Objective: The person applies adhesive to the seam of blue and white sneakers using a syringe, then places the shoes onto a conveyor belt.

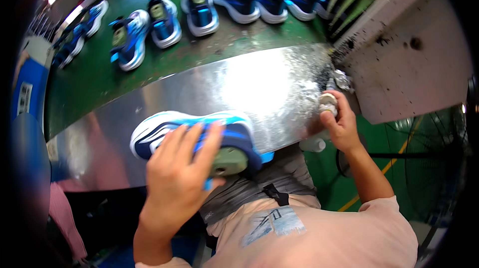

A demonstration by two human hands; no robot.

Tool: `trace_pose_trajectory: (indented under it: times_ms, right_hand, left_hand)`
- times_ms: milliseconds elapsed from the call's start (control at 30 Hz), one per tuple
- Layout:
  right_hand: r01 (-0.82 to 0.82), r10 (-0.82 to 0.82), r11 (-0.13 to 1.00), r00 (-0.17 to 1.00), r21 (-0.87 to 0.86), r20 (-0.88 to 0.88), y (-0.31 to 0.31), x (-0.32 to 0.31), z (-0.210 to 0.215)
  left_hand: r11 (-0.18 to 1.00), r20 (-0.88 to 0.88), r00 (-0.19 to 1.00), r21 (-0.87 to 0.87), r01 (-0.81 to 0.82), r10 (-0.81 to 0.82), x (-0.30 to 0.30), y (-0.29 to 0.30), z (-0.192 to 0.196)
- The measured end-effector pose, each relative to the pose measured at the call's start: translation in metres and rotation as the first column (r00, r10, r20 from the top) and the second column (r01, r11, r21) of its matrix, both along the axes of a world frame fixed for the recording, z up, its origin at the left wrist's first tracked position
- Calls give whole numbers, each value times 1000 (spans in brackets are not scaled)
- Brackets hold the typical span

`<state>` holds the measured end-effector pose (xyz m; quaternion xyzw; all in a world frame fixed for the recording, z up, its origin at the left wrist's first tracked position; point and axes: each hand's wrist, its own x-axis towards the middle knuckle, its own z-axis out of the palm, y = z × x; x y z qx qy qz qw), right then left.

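Note:
A blue, navy and white sneaker [235,132] lies on its side at the front edge of a metal sheet [184,88], toe to the left. Inside its opening sits an olive-green shoe last [230,161]. My left hand [179,168] grips the sneaker, fingers laid across its upper and thumb near the opening. At the right end of the sheet, my right hand [344,126] pinches a small off-white roundish lump [328,102] between thumb and fingers. Its exact kind cannot be made out. Crumpled silvery material [343,81] sits just beyond that hand.
Several similar sneakers [199,11] with green lasts stand along the green tabletop [90,93] behind the sheet. A stained pale machine panel [409,53] rises at the right. Dark residue [322,71] covers the sheet's right end. A white bottle-like thing [313,144] is below the edge.

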<state>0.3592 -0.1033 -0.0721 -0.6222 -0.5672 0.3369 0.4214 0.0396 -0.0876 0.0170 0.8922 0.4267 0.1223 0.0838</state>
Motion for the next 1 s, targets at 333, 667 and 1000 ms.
trace_pose_trajectory:
  times_ms: [333, 667, 1000]
  right_hand:
    - [-70, 53, 995, 974, -69, -219, 1, 26, 28]
    - [-885, 451, 455, 136, 96, -882, 82, -115, 129]
    - [-889, 272, 368, 384, -273, -883, 80, -149, 135]
  left_hand:
    - [959, 338, 938, 283, -22, -78, 32, -48, -42]
    - [941, 383, 923, 328, -89, -46, 49, -65, -50]
    - [921, 462, 882, 378, -96, -97, 70, -73, -47]
